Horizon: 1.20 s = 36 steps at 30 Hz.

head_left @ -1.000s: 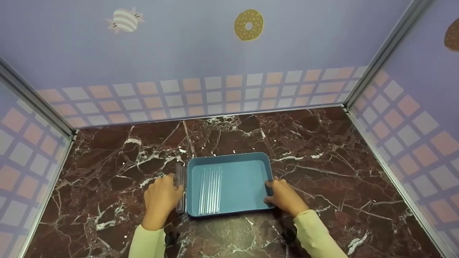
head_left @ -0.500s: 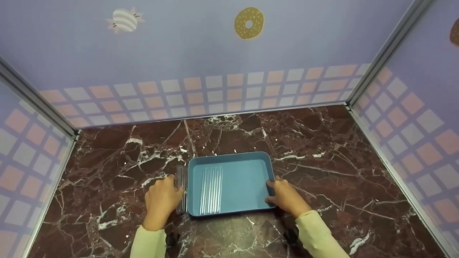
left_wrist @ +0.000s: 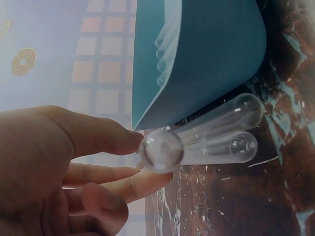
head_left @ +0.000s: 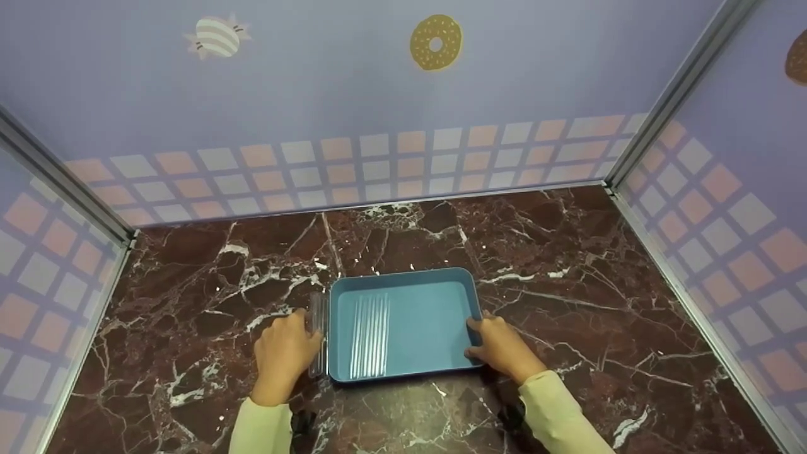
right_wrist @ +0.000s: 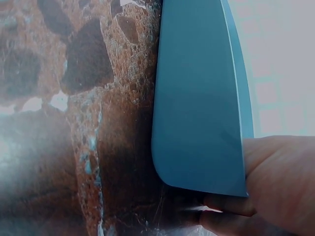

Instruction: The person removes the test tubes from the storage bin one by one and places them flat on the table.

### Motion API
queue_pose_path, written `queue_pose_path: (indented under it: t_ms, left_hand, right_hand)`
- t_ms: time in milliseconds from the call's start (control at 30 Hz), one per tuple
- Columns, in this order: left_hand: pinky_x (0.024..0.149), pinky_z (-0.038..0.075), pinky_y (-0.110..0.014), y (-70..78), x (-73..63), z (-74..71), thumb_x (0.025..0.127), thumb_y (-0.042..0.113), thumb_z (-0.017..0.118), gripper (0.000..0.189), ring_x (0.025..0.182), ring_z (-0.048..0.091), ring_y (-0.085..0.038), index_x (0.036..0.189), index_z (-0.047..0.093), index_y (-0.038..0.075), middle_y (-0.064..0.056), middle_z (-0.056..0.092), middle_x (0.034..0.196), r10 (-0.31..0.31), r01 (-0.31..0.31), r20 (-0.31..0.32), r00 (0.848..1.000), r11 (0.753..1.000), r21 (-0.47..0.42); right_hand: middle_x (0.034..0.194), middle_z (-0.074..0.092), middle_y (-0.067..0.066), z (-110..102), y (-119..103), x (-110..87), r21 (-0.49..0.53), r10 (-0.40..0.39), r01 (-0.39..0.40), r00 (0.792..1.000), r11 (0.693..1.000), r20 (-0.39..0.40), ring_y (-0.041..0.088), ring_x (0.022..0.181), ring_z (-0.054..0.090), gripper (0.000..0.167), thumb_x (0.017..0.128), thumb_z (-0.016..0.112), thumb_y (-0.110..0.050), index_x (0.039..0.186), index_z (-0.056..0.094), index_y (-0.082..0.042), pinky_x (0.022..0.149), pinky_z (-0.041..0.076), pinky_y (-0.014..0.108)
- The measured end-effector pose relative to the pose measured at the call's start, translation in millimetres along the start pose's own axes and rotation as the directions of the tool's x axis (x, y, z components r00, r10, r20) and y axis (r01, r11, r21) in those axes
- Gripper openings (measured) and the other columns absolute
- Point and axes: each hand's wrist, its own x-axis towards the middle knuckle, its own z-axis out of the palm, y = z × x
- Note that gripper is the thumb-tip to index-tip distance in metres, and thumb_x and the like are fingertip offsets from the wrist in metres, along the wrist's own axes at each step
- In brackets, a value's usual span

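A blue rectangular tray [head_left: 429, 321] sits on the marble-patterned surface, with several clear test tubes [head_left: 371, 337] lying side by side along its left part. My left hand [head_left: 284, 350] is just left of the tray. Between its thumb and fingers it pinches a clear test tube [left_wrist: 161, 151], seen end-on in the left wrist view. Two more tubes [left_wrist: 242, 147] lie on the surface beyond that one, alongside the tray's outer wall. At the opposite end, my right hand [head_left: 501, 347] grips the tray's right wall, fingers outside and thumb over the rim [right_wrist: 240, 113].
Purple wall panels [head_left: 340, 82] with a checked border enclose the back and both sides. The dark red marble surface [head_left: 567, 302] extends around the tray. A dark object [head_left: 304, 421] shows by the left sleeve, with another [head_left: 510, 416] near the right one.
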Motion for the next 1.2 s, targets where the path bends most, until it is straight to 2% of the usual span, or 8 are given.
queue_pose_path:
  t_ms: [333, 633, 833, 1200]
  left_hand:
    - [0.056, 0.054, -0.056, -3.7, 1.7, 1.1, 0.089, 0.018, 0.079, 0.036, 0.066, 0.067, -0.046, 0.113, 0.071, -0.007, -0.028, 0.072, 0.089, -0.018, 0.019, 0.033, 0.999, 1.0, -0.003]
    - [0.055, 0.053, -0.057, -8.9, 3.6, 5.8, 0.087, 0.017, 0.079, 0.031, 0.062, 0.065, -0.045, 0.105, 0.071, -0.007, -0.028, 0.07, 0.083, -0.009, 0.009, 0.014, 1.0, 1.0, -0.007]
    - [0.052, 0.051, -0.057, -10.6, 4.5, 7.9, 0.087, 0.015, 0.079, 0.037, 0.06, 0.064, -0.045, 0.114, 0.071, -0.009, -0.032, 0.071, 0.086, 0.004, -0.004, 0.006, 1.0, 1.0, -0.002]
    - [0.055, 0.052, -0.059, -14.5, 5.1, 11.8, 0.088, 0.015, 0.078, 0.031, 0.065, 0.066, -0.048, 0.109, 0.072, -0.006, -0.031, 0.071, 0.086, -0.025, 0.025, 0.025, 0.999, 1.0, -0.007]
  right_hand:
    - [0.139, 0.048, 0.05, -0.2, 1.0, -0.1, -0.01, 0.0, 0.0, 1.0, 1.0, 0.002, 0.063, 0.129, 0.052, 0.062, 0.081, 0.09, -0.011, 0.134, 0.066, 0.01, 0.103, 0.049, 0.061]
    - [0.138, 0.049, 0.05, 0.4, 0.2, -0.3, -0.019, -0.012, 0.011, 1.0, 1.0, -0.009, 0.062, 0.127, 0.054, 0.061, 0.081, 0.09, -0.012, 0.133, 0.067, 0.011, 0.102, 0.049, 0.062]
    - [0.142, 0.046, 0.05, -0.6, 0.1, -0.8, -0.011, 0.003, -0.003, 1.0, 1.0, 0.013, 0.062, 0.131, 0.051, 0.062, 0.084, 0.089, -0.013, 0.135, 0.065, 0.011, 0.103, 0.048, 0.062]
    - [0.138, 0.048, 0.051, 1.5, 2.0, 0.2, -0.009, -0.009, 0.009, 1.0, 1.0, -0.005, 0.063, 0.127, 0.053, 0.061, 0.082, 0.089, -0.011, 0.134, 0.066, 0.011, 0.102, 0.05, 0.062]
